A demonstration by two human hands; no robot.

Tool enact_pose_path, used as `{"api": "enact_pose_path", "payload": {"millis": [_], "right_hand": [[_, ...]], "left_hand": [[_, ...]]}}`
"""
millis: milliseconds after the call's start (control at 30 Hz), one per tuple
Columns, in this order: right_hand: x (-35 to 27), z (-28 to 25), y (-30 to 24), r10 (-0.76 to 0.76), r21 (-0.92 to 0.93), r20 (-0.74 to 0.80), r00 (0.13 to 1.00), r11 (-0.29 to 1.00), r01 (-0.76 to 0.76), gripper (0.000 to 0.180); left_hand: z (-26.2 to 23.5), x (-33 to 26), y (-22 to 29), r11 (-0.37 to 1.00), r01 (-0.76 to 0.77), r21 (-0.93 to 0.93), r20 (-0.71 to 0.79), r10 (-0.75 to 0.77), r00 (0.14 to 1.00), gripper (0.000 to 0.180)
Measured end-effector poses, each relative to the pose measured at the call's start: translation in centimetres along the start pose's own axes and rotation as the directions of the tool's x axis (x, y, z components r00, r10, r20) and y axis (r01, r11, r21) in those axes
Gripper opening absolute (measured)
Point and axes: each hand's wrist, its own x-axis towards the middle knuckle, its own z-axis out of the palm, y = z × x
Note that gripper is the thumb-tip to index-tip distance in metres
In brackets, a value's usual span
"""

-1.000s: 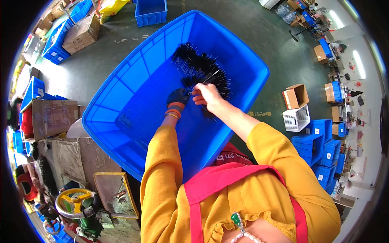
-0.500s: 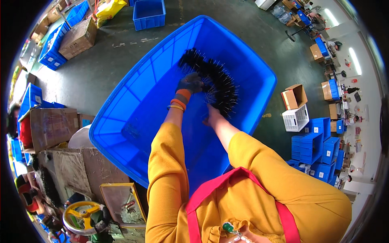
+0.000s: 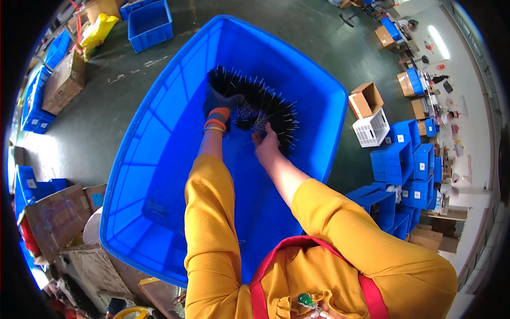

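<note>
A curved black bristly bundle (image 3: 265, 98), with many thin pale pins sticking out of it, lies in the far part of a large blue plastic tub (image 3: 135, 154). What exactly the bundle is made of I cannot make out. My left hand (image 3: 219, 106), in a dark glove with an orange-and-grey cuff, grips its left end, the thumb pointing right and the other fingers largely hidden. My bare right hand (image 3: 268, 142) closes on the near inner edge at the right, thumb up against the pins. A darker clump (image 3: 245, 124) shows between the hands.
Beyond the tub stands a smaller blue bin (image 3: 150, 26). To the right are a cardboard box (image 3: 366, 100), a white crate (image 3: 371, 129) and stacked blue bins (image 3: 393, 159). Cardboard boxes (image 3: 59, 215) and a worn board (image 3: 95, 271) crowd the left side.
The view has shifted, so the tub and bundle sit further left. My left hand has moved toward the bundle's left end. My right hand has come up onto its near edge, thumb now showing.
</note>
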Motion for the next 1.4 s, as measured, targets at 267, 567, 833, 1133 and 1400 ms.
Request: {"api": "enact_pose_path", "payload": {"millis": [267, 567, 833, 1133, 1400], "right_hand": [[2.4, -0.1, -0.3, 0.208, -0.017, 0.336, 0.918, 0.976, -0.215, 0.037], [2.5, 1.0, -0.5, 0.2, 0.094, 0.376, 0.905, 0.963, -0.252, 0.034], [1.9, 0.7, -0.7, 0.256, 0.138, 0.516, 0.818, 0.917, -0.375, 0.032], [3.4, 0.8, -0.4, 0.25, 0.114, 0.692, 0.677, 0.888, -0.445, 0.029], [-2.5, 1.9, -1.6, 0.218, 0.038, 0.674, 0.705, 0.944, -0.328, 0.025]], "left_hand": [[3.7, 1.5, -4.8, 0.867, 0.47, -0.166, 0.375, -0.385, 0.843, 0.045], [0.5, -1.8, -0.4, 0.737, 0.633, -0.237, 0.713, -0.311, 0.629, 0.024], [2.3, -2.9, -2.0, 0.829, 0.509, -0.232, 0.63, -0.271, 0.728, 0.021], [4.6, -5.1, -1.4, 0.385, 0.703, -0.598, 0.669, -0.244, 0.702, 0.019], [1.4, -6.9, 0.8, 0.247, 0.512, -0.823, 0.472, -0.207, 0.857, 0.021]]}}
